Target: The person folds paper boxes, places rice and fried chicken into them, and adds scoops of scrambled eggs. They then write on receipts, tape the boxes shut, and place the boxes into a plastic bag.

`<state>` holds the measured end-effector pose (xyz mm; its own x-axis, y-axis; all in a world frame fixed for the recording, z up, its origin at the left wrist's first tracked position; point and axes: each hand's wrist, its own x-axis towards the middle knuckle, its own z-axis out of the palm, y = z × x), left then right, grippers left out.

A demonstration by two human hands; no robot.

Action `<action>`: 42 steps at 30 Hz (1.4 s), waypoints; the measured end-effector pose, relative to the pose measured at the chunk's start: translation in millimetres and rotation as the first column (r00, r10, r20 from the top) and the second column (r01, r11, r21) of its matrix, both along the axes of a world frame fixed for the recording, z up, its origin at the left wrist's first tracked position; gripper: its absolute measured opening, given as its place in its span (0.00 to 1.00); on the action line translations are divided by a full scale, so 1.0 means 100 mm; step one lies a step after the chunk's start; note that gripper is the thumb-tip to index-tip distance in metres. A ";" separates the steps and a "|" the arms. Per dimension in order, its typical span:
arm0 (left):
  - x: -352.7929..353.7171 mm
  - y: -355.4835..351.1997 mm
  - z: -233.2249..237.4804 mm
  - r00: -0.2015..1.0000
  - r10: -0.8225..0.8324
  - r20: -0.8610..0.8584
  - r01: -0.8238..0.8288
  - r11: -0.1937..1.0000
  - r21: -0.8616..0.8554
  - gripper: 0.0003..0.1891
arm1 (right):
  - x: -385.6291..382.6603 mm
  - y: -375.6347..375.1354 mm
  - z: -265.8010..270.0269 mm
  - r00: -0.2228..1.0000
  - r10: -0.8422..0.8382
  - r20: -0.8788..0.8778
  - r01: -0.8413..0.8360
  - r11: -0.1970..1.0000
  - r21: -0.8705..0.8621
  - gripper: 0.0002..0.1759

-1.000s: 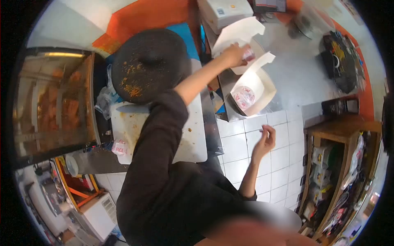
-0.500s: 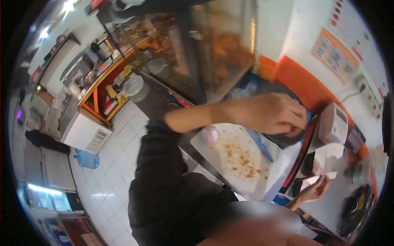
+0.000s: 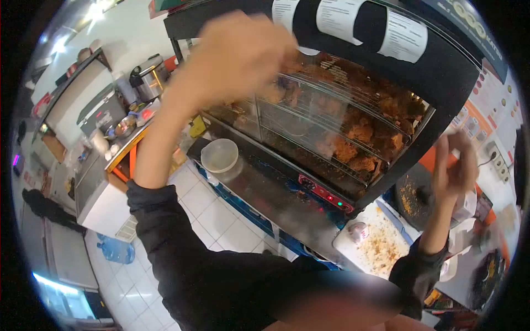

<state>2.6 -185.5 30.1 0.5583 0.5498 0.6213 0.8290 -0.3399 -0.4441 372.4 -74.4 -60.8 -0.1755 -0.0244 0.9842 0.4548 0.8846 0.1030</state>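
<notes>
My left hand point(image 3: 237, 60), smeared by motion, is raised in front of the upper left part of a black glass-fronted food warmer point(image 3: 381, 71). Its fingers are too blurred to show whether they hold anything. Pieces of fried chicken point(image 3: 361, 132) lie on racks behind the glass. My right hand point(image 3: 457, 165) is lifted beside the warmer's right side, thumb and fingers apart, with nothing visible in it. Below and left of it are a dark stone mortar point(image 3: 415, 193) with crumbs inside and a white cutting board point(image 3: 353, 251) strewn with brown crumbs. A knife point(image 3: 398, 222) lies along the board's edge.
A clear plastic bowl point(image 3: 220, 156) stands on the dark counter point(image 3: 265, 193) before the warmer. Paper slips point(image 3: 404, 36) hang from the warmer's top. A power strip point(image 3: 497, 163) is on the right wall. A water jug point(image 3: 116, 249) lies on the tiled floor at left.
My left hand has left the mortar and swung up and left to the warmer. My right hand has risen from beside the paper box. The view has turned left, bringing the warmer into sight.
</notes>
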 end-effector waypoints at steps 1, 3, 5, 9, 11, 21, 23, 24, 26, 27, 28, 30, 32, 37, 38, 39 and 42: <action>-0.24 0.02 0.15 0.992 0.052 0.117 -0.052 0.999 -0.001 0.12 | -0.25 -0.05 0.24 0.994 0.053 0.095 -0.055 0.998 0.024 0.13; -0.42 -0.10 0.54 0.962 -0.094 0.257 0.090 0.996 0.026 0.10 | -0.78 0.00 0.52 0.968 0.195 0.156 -0.213 0.971 0.108 0.12; -0.94 0.16 0.77 0.780 -0.120 0.614 0.123 0.992 0.037 0.13 | -1.43 -0.18 0.78 0.964 0.150 0.221 -0.215 0.927 0.307 0.11; -1.76 0.45 1.34 0.918 0.009 0.397 -0.043 0.996 0.078 0.15 | -2.81 -0.32 1.04 0.946 0.150 0.289 -0.259 0.883 0.392 0.10; -2.32 0.73 1.65 0.930 -0.012 0.368 -0.013 0.998 0.066 0.16 | -3.24 -0.33 1.44 0.822 0.149 0.549 -0.328 0.913 0.242 0.28; -3.92 2.90 3.06 0.951 -0.030 0.308 0.145 0.923 -0.357 0.28 | -4.98 0.67 2.84 0.957 -0.289 -0.036 0.286 0.956 -0.065 0.21; -3.77 2.99 2.83 0.938 -0.221 0.266 0.303 0.897 -0.323 0.32 | -5.06 0.89 2.98 0.955 -0.288 0.076 0.298 0.926 -0.230 0.30; -3.92 3.32 2.87 0.905 -0.272 0.326 0.400 0.804 -0.440 0.34 | -5.07 0.97 2.99 0.947 -0.313 0.068 0.320 0.917 -0.237 0.30; -3.60 3.05 2.65 0.938 -0.055 0.343 0.269 0.740 -0.616 0.32 | -5.12 1.11 2.91 0.922 -0.335 0.193 0.382 0.867 -0.320 0.28; -3.51 2.87 2.53 0.932 0.191 0.307 0.126 0.625 -0.770 0.31 | -5.22 1.34 2.88 0.916 -0.305 0.260 0.388 0.835 -0.389 0.27; -3.51 2.84 2.49 0.915 0.208 0.345 0.135 0.649 -0.749 0.30 | -5.28 1.44 2.88 0.898 -0.281 0.339 0.420 0.778 -0.467 0.27; -3.54 2.89 2.50 0.903 0.215 0.371 0.140 0.670 -0.729 0.29 | -5.35 1.52 2.88 0.880 -0.255 0.402 0.453 0.707 -0.543 0.28; -3.73 3.14 2.72 0.951 0.144 0.275 0.058 0.787 -0.614 0.26 | -5.33 1.55 2.96 0.898 -0.189 0.398 0.410 0.690 -0.597 0.31; -3.72 3.71 2.83 0.983 0.013 0.181 0.102 0.783 -0.613 0.22 | -5.08 1.69 3.19 0.963 0.046 0.264 0.195 0.556 -0.808 0.39; -3.77 3.83 2.84 0.986 -0.026 0.164 0.132 0.721 -0.680 0.23 | -5.11 1.78 3.25 0.945 -0.066 0.319 0.302 0.549 -0.780 0.39; -4.02 4.18 3.01 0.998 -0.024 0.050 0.055 0.609 -0.791 0.25 | -5.14 1.86 3.28 0.911 -0.177 0.372 0.407 0.529 -0.745 0.39; -4.48 4.89 3.25 0.981 -0.086 -0.171 -0.133 0.340 -0.931 0.29 | -5.03 2.08 3.08 0.970 0.130 0.205 0.140 0.393 -0.909 0.40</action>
